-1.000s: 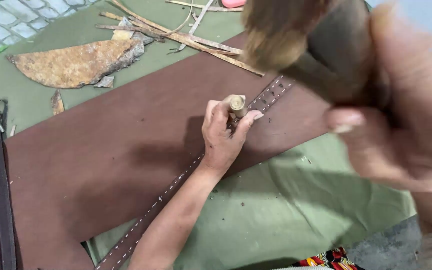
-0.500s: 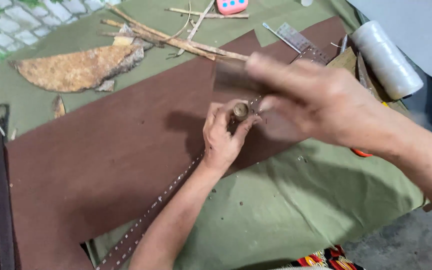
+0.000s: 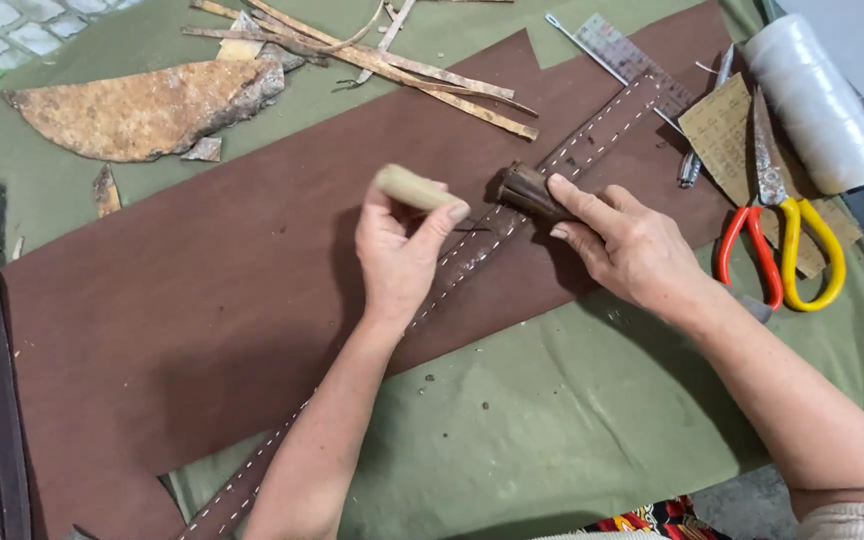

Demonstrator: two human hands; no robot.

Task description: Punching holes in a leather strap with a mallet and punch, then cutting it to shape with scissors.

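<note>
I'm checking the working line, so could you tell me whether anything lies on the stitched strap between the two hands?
Nothing visible does. The left hand holds a pale tool over the strap; the right hand rests a dark mallet on it, bare strap between them.

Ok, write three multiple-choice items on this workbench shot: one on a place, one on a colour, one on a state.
1. Where do the scissors lie?
A. right of the brown leather sheet
B. on the rusty slab
C. under the left forearm

2. What colour are the scissor handles?
A. both black
B. one red, one yellow
C. both green

3. What is the left hand doing?
A. lying flat and empty
B. pinching a pale-handled tool
C. gripping the thread spool

Key: 1 A, they rest on the green cloth beside the sheet's right end; 2 B, both loops show; 3 B, fingertips close on the handle.
</note>
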